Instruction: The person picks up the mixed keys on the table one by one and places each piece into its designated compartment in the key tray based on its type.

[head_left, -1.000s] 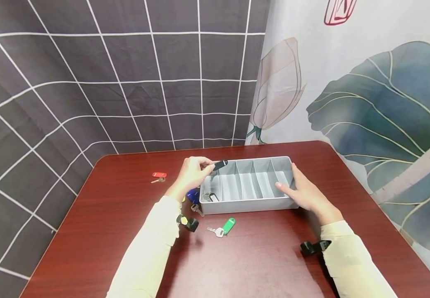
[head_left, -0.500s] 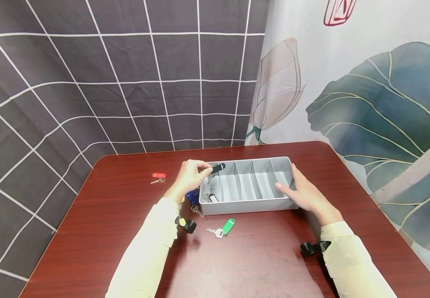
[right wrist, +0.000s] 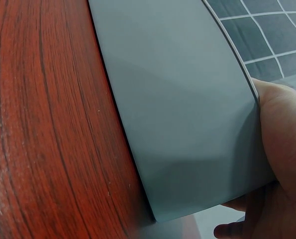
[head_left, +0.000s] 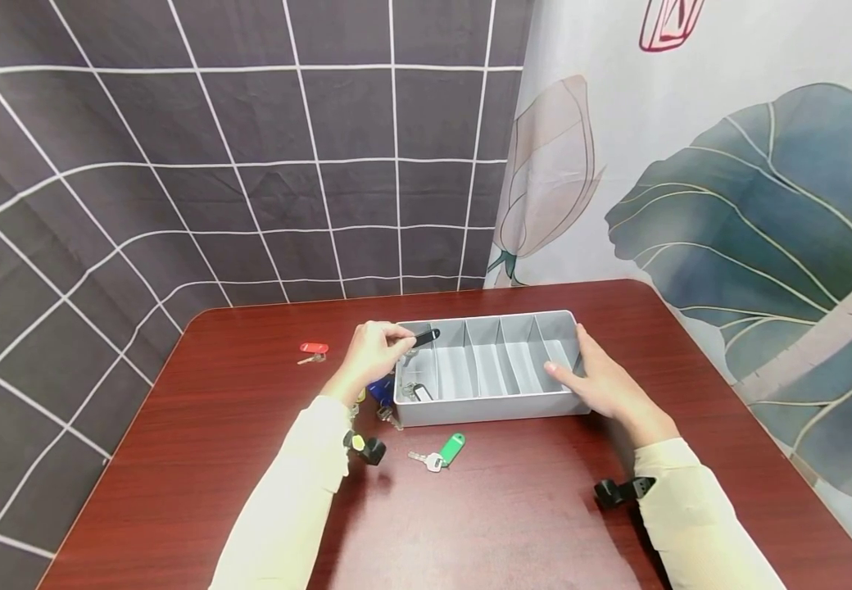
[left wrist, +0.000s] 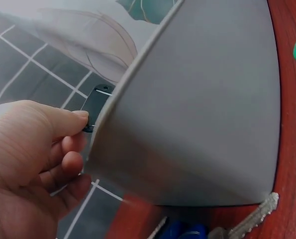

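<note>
Head view: near the centre of the frame, the left hand (head_left: 371,357) pinches a black key tag (head_left: 427,337) between thumb and fingers, over the leftmost compartment of a gray divided tray (head_left: 496,407); a key hangs under the tag. At centre right, the right hand (head_left: 606,385) holds the tray's right end, thumb over the near rim, fingers along the outer side. A tag with a white label (head_left: 422,392) lies at the near end of that same leftmost compartment, beside its key. Against the tray's left outer corner sit blue tags (head_left: 381,389) with keys, partly hidden by the left wrist, and a bit of yellow (head_left: 362,395) shows there too. A green tag (head_left: 451,449) with a key lies in front of the tray, and a red tag (head_left: 314,348) with a key lies left of the hand, all on the reddish surface (head_left: 522,508). In the left wrist view, the tray's wall blocks its inside and the hanging key.
</note>
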### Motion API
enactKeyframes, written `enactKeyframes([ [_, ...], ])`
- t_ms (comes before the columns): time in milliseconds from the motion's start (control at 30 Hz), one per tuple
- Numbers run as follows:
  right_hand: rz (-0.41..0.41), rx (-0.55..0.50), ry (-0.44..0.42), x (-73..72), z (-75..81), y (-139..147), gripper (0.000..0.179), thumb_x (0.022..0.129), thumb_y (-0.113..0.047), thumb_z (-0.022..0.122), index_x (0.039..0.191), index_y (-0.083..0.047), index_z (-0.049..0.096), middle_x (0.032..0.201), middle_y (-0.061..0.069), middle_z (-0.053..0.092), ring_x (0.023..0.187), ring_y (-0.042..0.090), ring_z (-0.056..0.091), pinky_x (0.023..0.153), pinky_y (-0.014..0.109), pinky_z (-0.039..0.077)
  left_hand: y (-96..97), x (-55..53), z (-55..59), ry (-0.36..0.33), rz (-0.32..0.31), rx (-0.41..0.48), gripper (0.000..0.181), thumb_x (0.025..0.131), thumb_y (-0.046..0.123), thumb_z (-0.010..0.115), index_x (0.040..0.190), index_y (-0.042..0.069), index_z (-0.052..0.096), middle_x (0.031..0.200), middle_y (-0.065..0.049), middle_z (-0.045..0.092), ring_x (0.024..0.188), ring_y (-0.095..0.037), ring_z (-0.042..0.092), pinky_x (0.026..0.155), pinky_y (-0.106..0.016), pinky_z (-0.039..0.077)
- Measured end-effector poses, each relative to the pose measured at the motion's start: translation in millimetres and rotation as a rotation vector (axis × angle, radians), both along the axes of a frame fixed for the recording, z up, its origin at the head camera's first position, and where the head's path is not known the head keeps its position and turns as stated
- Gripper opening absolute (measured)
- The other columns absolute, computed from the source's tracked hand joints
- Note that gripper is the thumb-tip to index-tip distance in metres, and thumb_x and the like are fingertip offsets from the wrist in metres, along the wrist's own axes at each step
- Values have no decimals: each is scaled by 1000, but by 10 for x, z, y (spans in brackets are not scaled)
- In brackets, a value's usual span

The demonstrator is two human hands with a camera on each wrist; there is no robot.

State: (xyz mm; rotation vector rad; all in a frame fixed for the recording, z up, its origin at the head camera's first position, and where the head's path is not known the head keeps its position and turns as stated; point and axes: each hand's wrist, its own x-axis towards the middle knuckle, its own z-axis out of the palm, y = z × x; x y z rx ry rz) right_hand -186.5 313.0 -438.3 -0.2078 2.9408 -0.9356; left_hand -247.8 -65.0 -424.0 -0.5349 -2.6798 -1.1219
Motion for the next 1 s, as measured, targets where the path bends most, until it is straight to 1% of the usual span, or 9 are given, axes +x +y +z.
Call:
enactKeyframes([
  [100, 2, -2, -2, -1, -12, 5, 106, 87, -63, 54, 153, -5, -6, 158, 22, 5, 142, 41, 15, 109, 60, 17, -8, 12, -32, -20, 4, 5, 11, 85, 20, 73, 93, 13, 78, 87, 0, 73, 71, -11, 62, 65, -27, 49],
  [167, 2, -3, -4, -1, -17, 7, 106, 87, -63, 54, 153, -6, -7, 158, 22, 5, 142, 41, 15, 109, 61, 17, -8, 16, -47, -21, 2, 9, 11, 85, 19, 73, 93, 13, 78, 86, 0, 73, 70, -11, 61, 64, -27, 49],
  [333, 2, 0, -7, -4, -18, 3, 106, 87, -64, 54, 153, -6, -7, 158, 21, 5, 142, 41, 15, 109, 61, 18, -12, 20, -59, -21, 6, 7, 11, 85, 18, 74, 93, 13, 78, 87, -1, 73, 69, -11, 61, 64, -27, 49],
  [500, 2, 9, -2, -10, -19, -1, 106, 87, -64, 54, 153, -5, -7, 158, 21, 5, 142, 41, 15, 109, 60, 17, -10, 34, -47, -22, 14, -4, 10, 84, 18, 74, 93, 13, 78, 87, -2, 73, 68, -12, 60, 63, -27, 48],
  [567, 2, 11, 0, -9, -18, -2, 107, 87, -64, 54, 153, -5, -7, 158, 22, 5, 142, 41, 15, 109, 60, 17, -8, 39, -40, -12, 12, -10, 10, 84, 17, 74, 92, 13, 78, 87, -2, 73, 68, -12, 60, 63, -27, 48],
  [733, 2, 12, -5, -1, -9, -3, 107, 87, -64, 53, 152, -5, -7, 158, 22, 5, 142, 42, 15, 109, 61, 18, -16, 55, -14, 40, 8, -3, 10, 84, 17, 74, 91, 12, 79, 85, -1, 72, 68, -12, 60, 63, -26, 49],
  [833, 0, 10, -11, 2, 5, -3, 107, 87, -64, 53, 152, -5, -7, 158, 22, 4, 142, 42, 15, 109, 61, 18, -46, 69, 6, 68, 15, 0, 10, 84, 18, 74, 91, 13, 79, 82, 0, 71, 66, -12, 59, 62, -27, 49],
  [1000, -1, 11, -9, -1, 22, 5, 107, 87, -64, 53, 153, -5, -7, 158, 21, 4, 142, 41, 15, 109, 61, 18, -142, 137, 35, 80, 46, 3, 11, 84, 21, 74, 91, 14, 78, 79, 2, 70, 64, -11, 57, 60, -27, 47],
])
